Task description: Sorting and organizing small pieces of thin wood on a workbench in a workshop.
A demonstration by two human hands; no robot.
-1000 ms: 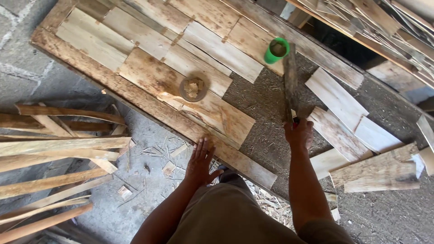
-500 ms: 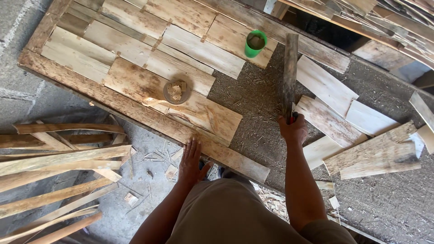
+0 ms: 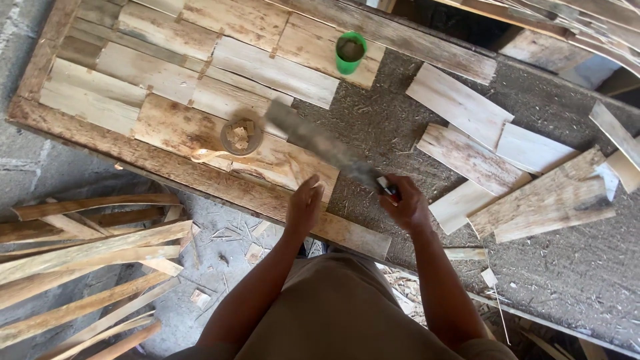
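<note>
Machete [image 3: 320, 143], motion-blurred, lay slantwise over the board's near edge, its handle clenched in the right hand [image 3: 403, 205]. Just beside it, the left hand [image 3: 303, 205] hovered with fingers loosely together. Beyond stood a small bowl [image 3: 237, 136] of wood chips, then a green cup [image 3: 349, 52]; loose planks [image 3: 467, 160] crowded the right.

A bright green cup [image 3: 350, 52] stands at upper centre. Pale tan boards [image 3: 167, 73] with brown stains fill the upper left. The blade [image 3: 320, 143] is dull grey, its handle [image 3: 389, 190] red and white. The floor [image 3: 220, 267] at lower left is grey concrete.
</note>
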